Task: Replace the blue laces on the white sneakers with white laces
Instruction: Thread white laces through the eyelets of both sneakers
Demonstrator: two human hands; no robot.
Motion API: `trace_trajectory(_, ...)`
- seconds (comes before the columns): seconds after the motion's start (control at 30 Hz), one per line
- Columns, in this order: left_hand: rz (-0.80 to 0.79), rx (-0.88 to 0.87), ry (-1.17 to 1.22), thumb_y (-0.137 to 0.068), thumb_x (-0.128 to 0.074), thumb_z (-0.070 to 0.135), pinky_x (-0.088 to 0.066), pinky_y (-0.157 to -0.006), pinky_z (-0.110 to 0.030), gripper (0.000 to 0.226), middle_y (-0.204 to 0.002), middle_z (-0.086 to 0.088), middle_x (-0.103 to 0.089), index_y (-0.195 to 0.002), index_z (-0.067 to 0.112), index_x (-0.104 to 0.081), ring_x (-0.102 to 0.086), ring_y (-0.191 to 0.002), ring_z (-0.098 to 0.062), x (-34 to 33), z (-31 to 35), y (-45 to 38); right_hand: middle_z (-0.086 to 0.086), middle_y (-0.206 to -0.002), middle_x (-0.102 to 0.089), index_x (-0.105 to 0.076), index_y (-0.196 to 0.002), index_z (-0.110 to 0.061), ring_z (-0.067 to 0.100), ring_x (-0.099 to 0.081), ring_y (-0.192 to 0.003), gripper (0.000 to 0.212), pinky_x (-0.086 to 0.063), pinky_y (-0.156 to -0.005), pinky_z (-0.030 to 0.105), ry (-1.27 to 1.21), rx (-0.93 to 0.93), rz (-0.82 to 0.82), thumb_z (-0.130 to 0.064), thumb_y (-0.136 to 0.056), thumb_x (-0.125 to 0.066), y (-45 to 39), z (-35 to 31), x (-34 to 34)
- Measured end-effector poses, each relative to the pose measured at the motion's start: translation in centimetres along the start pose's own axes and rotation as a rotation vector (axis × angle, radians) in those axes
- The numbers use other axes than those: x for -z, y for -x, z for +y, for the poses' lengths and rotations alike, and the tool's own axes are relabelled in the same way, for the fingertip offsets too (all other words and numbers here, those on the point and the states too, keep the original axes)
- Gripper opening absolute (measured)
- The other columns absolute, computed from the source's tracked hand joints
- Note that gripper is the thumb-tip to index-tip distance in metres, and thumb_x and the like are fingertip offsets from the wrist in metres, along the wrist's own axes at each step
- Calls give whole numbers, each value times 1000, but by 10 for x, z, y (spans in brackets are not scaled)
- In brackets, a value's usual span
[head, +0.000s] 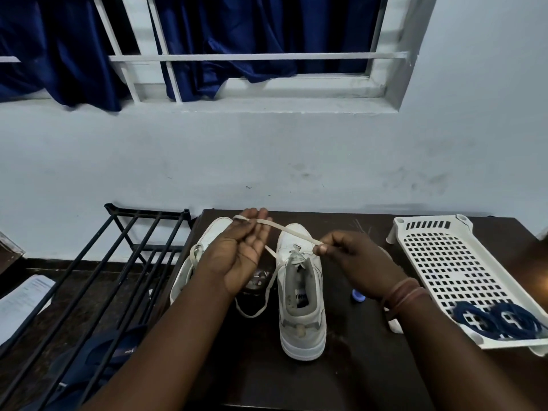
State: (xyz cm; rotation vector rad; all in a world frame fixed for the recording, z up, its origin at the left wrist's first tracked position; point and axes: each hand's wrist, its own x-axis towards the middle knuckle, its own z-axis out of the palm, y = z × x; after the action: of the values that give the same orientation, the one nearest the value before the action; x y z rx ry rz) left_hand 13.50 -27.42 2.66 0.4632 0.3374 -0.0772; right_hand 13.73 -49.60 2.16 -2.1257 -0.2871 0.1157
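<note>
Above the worktop (350, 378), both hands are stretching a limp, light white lace (292, 231): left hand (241, 250) looping it around half-open fingers, right hand (353, 256) pinching near its tip.

Dark wood bench (350, 378), faintly glossy. Smooth white leather-like sneakers (299, 292) with grey cloth lining. Flat woven white lace (292, 231), matt. Perforated white plastic tray (444, 262), smooth. Corded blue laces (498, 320). Black metal rack (118, 262), satin. Sheeny blue cloth curtain (252, 31). Matt painted wall (267, 149), scuffed.
</note>
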Motion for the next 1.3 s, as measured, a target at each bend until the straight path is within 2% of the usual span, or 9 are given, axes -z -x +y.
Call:
trace_trajectory(0.1, 98, -15, 63, -98, -45, -13, -59, -92, -42, 35, -139, -17, -61, -131, -5, -53, -65, -119, -28, 8, 4, -6, 0, -68, -70, -71, -76, -12, 11, -53, -58, 22, -46, -64, 29, -64, -80, -5, -15, -96, -62, 0, 2, 3)
trace_trajectory(0.2, 178, 35, 6, -100, -46, -9, -49, -106, -45, 13, -116, -20, -64, -108, -6, -56, -62, -117, -30, 13, 2, -11, 0, -61, -68, -73, -77, -7, 6, -45, -40, 22, -40, -47, 19, -131, -174, 61, -12, -95, -61, 1, 3, 1)
trace_trajectory(0.37, 162, 175, -411, -98, -51, 10, -43, -53, -24, 31, -62, -2, -34, -69, 11, -43, -36, -55, -12, 1, -17, 2, -5, -60, -61, -74, -85, -15, 2, -45, -45, 28, -38, -46, 15, -124, -216, 73, -6, -93, -50, -1, -2, -8)
trace_trajectory(0.43, 121, 24, -1016, -100, -54, 24, -52, -67, -31, 24, -78, -5, -60, -91, 3, -63, -59, -66, -16, -2, -32, 11, -2, -73, -67, -74, -98, -16, 8, -49, -54, 35, -39, -54, 21, -188, -219, 39, 1, -89, -44, -1, -6, -13)
trace_trajectory(0.5, 57, -290, -1546, -98, -57, 33, -49, -97, -40, 48, -125, -2, -63, -143, 16, -53, -62, -110, -20, 5, -41, 10, -3, -81, -73, -69, -108, -13, 6, -51, -55, 41, -39, -55, 20, -166, -159, 24, 9, -88, -40, -1, -8, -15)
trace_trajectory(0.57, -225, -590, -1695, -99, -57, 26, -38, -113, -40, 56, -146, 6, -55, -153, 31, -43, -52, -131, -16, 11, -43, 8, -3, -79, -75, -63, -108, -15, 2, -59, -56, 36, -42, -57, 18, -119, -96, 27, 9, -89, -45, 0, -9, -15)
trace_trajectory(0.73, -431, -968, -1861, -95, -53, 31, -30, -116, -43, 34, -101, 5, -77, -121, 28, -75, -68, -99, -17, 13, -41, 0, 4, -69, -75, -64, -84, -5, 16, -63, -51, 12, -47, -56, 26, -186, -78, 98, -12, -84, -74, 2, -13, -13)
trace_trajectory(0.9, -328, -868, -1783, -89, -59, 32, -51, -80, -40, 18, -85, 12, -73, -93, 29, -77, -64, -84, -7, 14, -40, 4, -3, -58, -67, -74, -76, -10, -1, -50, -44, 19, -39, -47, 15, -157, -155, 149, -25, -76, -85, 2, -9, -11)
trace_trajectory(1.3, -55, -879, -2257, -95, -56, 48, -29, -75, -36, 20, -100, 8, -61, -92, 34, -70, -51, -99, -22, 18, -59, 11, 23, -76, -64, -68, -95, 9, 26, -64, -57, 15, -55, -59, 36, -557, -619, -94, -2, -94, -59, 2, 3, -16)
